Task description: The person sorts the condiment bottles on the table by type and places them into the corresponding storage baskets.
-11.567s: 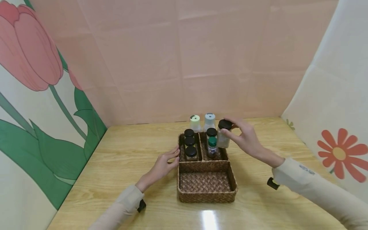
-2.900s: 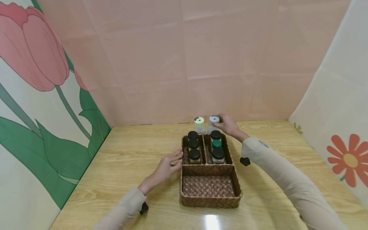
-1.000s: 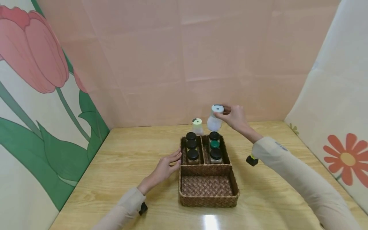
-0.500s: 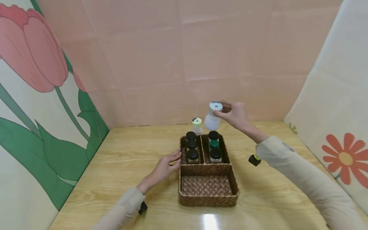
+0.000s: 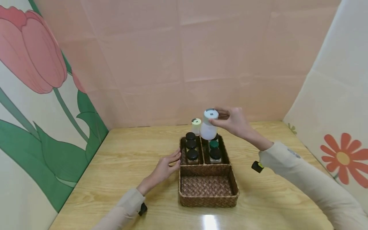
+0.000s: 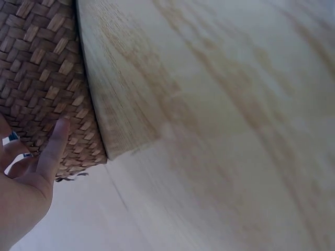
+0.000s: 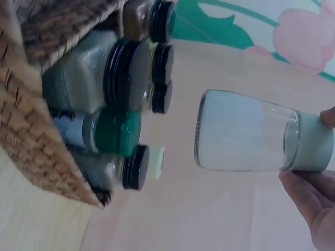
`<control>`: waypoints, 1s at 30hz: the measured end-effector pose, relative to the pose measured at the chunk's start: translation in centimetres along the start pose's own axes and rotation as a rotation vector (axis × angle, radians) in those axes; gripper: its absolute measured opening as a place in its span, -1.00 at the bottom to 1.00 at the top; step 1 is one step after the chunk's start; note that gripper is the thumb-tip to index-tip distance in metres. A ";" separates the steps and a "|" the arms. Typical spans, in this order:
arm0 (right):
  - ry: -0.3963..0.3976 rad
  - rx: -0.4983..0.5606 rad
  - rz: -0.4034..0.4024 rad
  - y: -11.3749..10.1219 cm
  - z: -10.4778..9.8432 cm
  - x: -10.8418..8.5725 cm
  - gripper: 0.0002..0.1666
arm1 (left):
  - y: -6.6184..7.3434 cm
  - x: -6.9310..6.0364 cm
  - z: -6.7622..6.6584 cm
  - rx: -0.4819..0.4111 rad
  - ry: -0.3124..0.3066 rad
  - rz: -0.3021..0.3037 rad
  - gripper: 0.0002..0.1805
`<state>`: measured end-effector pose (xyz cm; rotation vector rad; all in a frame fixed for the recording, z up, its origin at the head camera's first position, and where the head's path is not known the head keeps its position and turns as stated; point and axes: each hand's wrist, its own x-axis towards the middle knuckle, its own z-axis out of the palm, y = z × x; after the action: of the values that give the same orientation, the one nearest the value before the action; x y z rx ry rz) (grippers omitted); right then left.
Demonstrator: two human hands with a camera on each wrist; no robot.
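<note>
My right hand (image 5: pixel 234 121) pinches the pale cap of a clear glass seasoning bottle (image 5: pixel 208 130) filled with white powder. Upright, it hangs above the back of the basket's right compartment, hiding part of a black-lidded jar there. Against the left outer wall of the woven basket (image 5: pixel 208 201) rests my left hand (image 5: pixel 161 169); in the left wrist view a fingertip (image 6: pixel 62 125) touches the weave. The left compartment holds three black-lidded jars (image 5: pixel 192 155). In the right compartment, a green-capped bottle (image 7: pixel 118 130) stands between two black-lidded jars (image 7: pixel 125 73).
Behind the basket stands a second seasoning bottle with a yellow-green cap (image 5: pixel 196 123). The basket's wide front compartment (image 5: pixel 205 185) shows bare weave. Pink cloth (image 5: pixel 143 64) hangs at the back of the wooden table (image 5: pixel 129 150), with printed panels at both sides.
A black-lidded jar has gone from my right hand into the right compartment. That hand then lifted the pale-capped bottle from behind the basket and brought it left and lower. The left hand stays put.
</note>
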<state>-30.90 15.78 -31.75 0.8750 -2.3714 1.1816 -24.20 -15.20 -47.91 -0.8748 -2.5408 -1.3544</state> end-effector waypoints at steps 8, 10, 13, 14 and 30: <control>-0.078 0.063 0.029 -1.2 -0.1 -1.0 -0.42 | -0.1 -0.2 0.0 -0.009 -0.004 -0.006 -0.55; -0.094 0.094 0.026 -1.5 0.0 -1.3 -0.44 | -0.1 -0.2 0.0 -0.004 0.003 -0.003 -0.56; -0.108 0.134 0.016 -1.8 0.2 -1.7 -0.47 | -0.1 -0.2 -0.1 0.004 0.015 0.009 -0.57; -0.112 0.151 0.013 -1.9 0.3 -1.9 -0.48 | -0.1 -0.2 -0.1 0.003 0.017 0.011 -0.57; -0.240 0.210 -0.016 -4.7 1.5 -4.4 -0.44 | 0.0 -0.5 -0.4 0.013 0.035 0.010 -0.58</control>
<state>-24.56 14.04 -32.22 1.1598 -2.4489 1.4091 -23.91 -15.72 -47.89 -0.8529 -2.5127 -1.3362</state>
